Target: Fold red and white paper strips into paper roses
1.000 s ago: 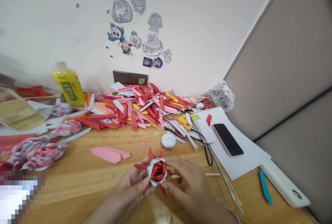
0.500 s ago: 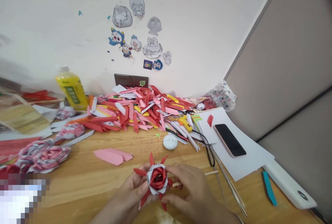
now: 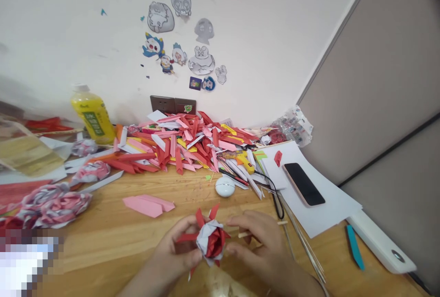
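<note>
A red and white folded paper flower (image 3: 210,240) with red pointed strips sticking out is held above the wooden table by my left hand (image 3: 181,247), thumb at its near left side. My right hand (image 3: 261,243) is just right of the flower, with a thin wooden stick (image 3: 244,234) gripped in its curled fingers; the stick's other end pokes out past the knuckles. Thumb and index fingertip of that hand are close to the flower's right edge; whether they touch it I cannot tell. Beyond the hands lies a folded pink paper piece (image 3: 149,206).
Along the wall is a heap of folded paper strips (image 3: 185,143), with a yellow glue gun (image 3: 244,162) at its right. A white rounded case (image 3: 225,187), phone (image 3: 304,184), thin wires (image 3: 305,242), yellow drink bottle (image 3: 93,116) and finished paper flowers (image 3: 57,205) surround the work area.
The flower has turned, its red centre now facing more to the right. My right hand has shifted slightly right, away from the flower, with the stick.
</note>
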`<act>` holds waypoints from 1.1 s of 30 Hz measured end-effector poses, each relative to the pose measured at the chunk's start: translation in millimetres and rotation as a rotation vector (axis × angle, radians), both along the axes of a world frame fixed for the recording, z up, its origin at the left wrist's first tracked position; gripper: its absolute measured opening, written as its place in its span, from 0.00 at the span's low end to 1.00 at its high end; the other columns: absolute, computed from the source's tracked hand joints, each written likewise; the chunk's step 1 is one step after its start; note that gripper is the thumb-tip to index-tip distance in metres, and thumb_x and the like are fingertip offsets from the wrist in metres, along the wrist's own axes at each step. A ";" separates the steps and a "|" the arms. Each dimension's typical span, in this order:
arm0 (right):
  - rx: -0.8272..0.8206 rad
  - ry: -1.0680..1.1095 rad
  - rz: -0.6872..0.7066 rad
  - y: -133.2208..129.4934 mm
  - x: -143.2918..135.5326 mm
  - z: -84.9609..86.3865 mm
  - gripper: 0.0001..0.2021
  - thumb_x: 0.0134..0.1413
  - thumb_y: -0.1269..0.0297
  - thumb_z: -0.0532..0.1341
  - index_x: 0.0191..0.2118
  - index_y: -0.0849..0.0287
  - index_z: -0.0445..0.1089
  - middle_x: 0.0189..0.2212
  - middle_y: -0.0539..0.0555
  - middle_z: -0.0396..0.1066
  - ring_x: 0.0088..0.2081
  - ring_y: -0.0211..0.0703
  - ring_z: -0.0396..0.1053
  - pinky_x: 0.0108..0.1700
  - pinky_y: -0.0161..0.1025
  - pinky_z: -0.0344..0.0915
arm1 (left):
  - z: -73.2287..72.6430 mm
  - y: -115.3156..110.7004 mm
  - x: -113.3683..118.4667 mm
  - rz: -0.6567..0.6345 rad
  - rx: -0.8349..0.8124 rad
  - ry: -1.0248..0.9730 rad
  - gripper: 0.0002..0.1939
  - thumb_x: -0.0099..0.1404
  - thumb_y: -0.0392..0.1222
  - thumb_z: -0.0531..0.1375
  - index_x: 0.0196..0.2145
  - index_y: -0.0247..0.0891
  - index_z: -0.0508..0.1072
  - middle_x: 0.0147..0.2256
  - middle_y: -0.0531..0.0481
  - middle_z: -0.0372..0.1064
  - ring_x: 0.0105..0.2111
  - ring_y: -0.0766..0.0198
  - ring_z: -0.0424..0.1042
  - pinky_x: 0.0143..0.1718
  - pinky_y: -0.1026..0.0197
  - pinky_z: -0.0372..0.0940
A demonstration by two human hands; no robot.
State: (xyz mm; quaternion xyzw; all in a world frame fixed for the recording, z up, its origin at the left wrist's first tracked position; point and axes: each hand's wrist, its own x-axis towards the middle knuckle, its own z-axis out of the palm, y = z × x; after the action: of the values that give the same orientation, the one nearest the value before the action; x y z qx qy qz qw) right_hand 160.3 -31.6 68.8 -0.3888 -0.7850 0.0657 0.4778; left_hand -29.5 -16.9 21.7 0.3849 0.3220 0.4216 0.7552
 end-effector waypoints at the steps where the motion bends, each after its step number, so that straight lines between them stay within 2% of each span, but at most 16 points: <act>1: -0.009 -0.014 -0.015 0.2 0.6 0.4 0.17 0.63 0.50 0.55 0.36 0.57 0.74 0.21 0.49 0.73 0.20 0.36 0.67 0.23 0.33 0.58 | 0.5 -0.5 -0.1 0.016 0.009 0.020 0.25 0.42 0.50 0.75 0.38 0.41 0.76 0.35 0.50 0.77 0.36 0.58 0.75 0.39 0.61 0.66; 3: -0.032 -0.038 -0.026 0.7 0.7 -0.2 0.17 0.65 0.53 0.54 0.32 0.57 0.74 0.18 0.48 0.70 0.19 0.35 0.65 0.23 0.33 0.56 | 1.4 -1.4 -0.2 0.025 0.042 0.060 0.24 0.42 0.48 0.75 0.37 0.41 0.76 0.37 0.49 0.77 0.38 0.56 0.75 0.41 0.59 0.66; 6: -0.097 -0.058 -0.023 1.7 0.5 -0.7 0.20 0.64 0.51 0.54 0.31 0.58 0.75 0.19 0.49 0.71 0.19 0.36 0.65 0.24 0.33 0.55 | -0.4 -1.1 -1.1 0.030 0.102 0.130 0.21 0.43 0.45 0.74 0.36 0.42 0.77 0.38 0.48 0.78 0.40 0.54 0.75 0.42 0.58 0.67; 10: -0.184 -0.062 -0.007 2.2 1.7 2.6 0.17 0.62 0.54 0.57 0.29 0.59 0.75 0.18 0.49 0.70 0.19 0.35 0.64 0.24 0.33 0.55 | -13.8 3.6 -2.9 -0.002 0.180 0.099 0.19 0.44 0.45 0.74 0.36 0.43 0.77 0.39 0.48 0.78 0.40 0.53 0.76 0.44 0.55 0.67; 13: -0.314 -0.013 0.028 2.0 4.2 5.2 0.13 0.57 0.57 0.61 0.28 0.59 0.75 0.18 0.48 0.69 0.20 0.36 0.64 0.25 0.33 0.56 | -23.5 6.8 -4.1 -0.049 0.194 0.091 0.22 0.42 0.47 0.74 0.37 0.43 0.77 0.38 0.46 0.78 0.39 0.51 0.76 0.44 0.51 0.67; 16: -0.461 0.036 0.089 2.2 7.3 6.2 0.13 0.55 0.56 0.62 0.26 0.59 0.74 0.18 0.48 0.69 0.20 0.35 0.63 0.23 0.31 0.54 | -20.1 6.2 -6.1 -0.115 0.168 0.130 0.26 0.40 0.50 0.74 0.39 0.44 0.78 0.39 0.45 0.78 0.42 0.48 0.75 0.45 0.49 0.67; 18: -0.473 0.046 0.115 2.4 8.5 6.3 0.15 0.56 0.53 0.62 0.26 0.59 0.74 0.18 0.48 0.68 0.20 0.34 0.62 0.23 0.31 0.53 | -11.2 4.3 -7.8 -0.138 0.153 0.166 0.26 0.41 0.50 0.74 0.39 0.44 0.78 0.41 0.45 0.78 0.44 0.48 0.74 0.47 0.49 0.66; 22: -0.255 -0.063 0.091 2.2 8.2 6.1 0.19 0.63 0.53 0.55 0.27 0.59 0.73 0.18 0.48 0.68 0.21 0.35 0.63 0.24 0.33 0.53 | 4.5 1.8 -9.9 -0.121 0.131 0.217 0.24 0.43 0.49 0.74 0.40 0.44 0.78 0.43 0.45 0.78 0.45 0.48 0.74 0.49 0.49 0.65; 26: 0.075 -0.272 0.034 1.0 7.2 3.8 0.19 0.68 0.62 0.48 0.31 0.60 0.71 0.20 0.51 0.68 0.21 0.38 0.62 0.24 0.36 0.52 | 7.2 1.6 -9.6 -0.102 0.101 0.206 0.24 0.41 0.47 0.74 0.38 0.42 0.79 0.39 0.44 0.79 0.43 0.47 0.74 0.48 0.48 0.65; 28: 0.175 -0.338 0.002 0.2 6.7 2.7 0.18 0.68 0.64 0.46 0.32 0.60 0.71 0.20 0.51 0.68 0.21 0.39 0.62 0.23 0.38 0.51 | 7.5 0.7 -9.4 -0.094 0.098 0.198 0.23 0.42 0.47 0.74 0.38 0.42 0.79 0.39 0.44 0.79 0.43 0.47 0.74 0.48 0.48 0.65; 30: 0.194 -0.353 -0.002 -0.5 6.1 2.3 0.18 0.68 0.65 0.46 0.31 0.59 0.70 0.19 0.50 0.67 0.21 0.39 0.61 0.23 0.37 0.51 | 8.3 -0.5 -9.3 -0.100 0.102 0.189 0.23 0.42 0.47 0.74 0.38 0.42 0.79 0.39 0.44 0.78 0.43 0.47 0.74 0.48 0.47 0.64; 33: 0.137 -0.302 0.034 -0.9 5.5 3.1 0.17 0.68 0.64 0.46 0.32 0.59 0.68 0.21 0.50 0.68 0.22 0.38 0.62 0.24 0.36 0.53 | 8.8 -1.0 -9.2 -0.118 0.106 0.171 0.22 0.42 0.48 0.74 0.37 0.43 0.79 0.40 0.44 0.78 0.43 0.46 0.74 0.49 0.47 0.64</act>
State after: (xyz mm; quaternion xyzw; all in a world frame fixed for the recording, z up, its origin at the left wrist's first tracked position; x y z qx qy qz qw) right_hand 165.9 -32.5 71.9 -0.3472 -0.8570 -0.0393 0.3787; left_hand -38.7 -17.9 30.5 0.4769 0.3393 0.3586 0.7272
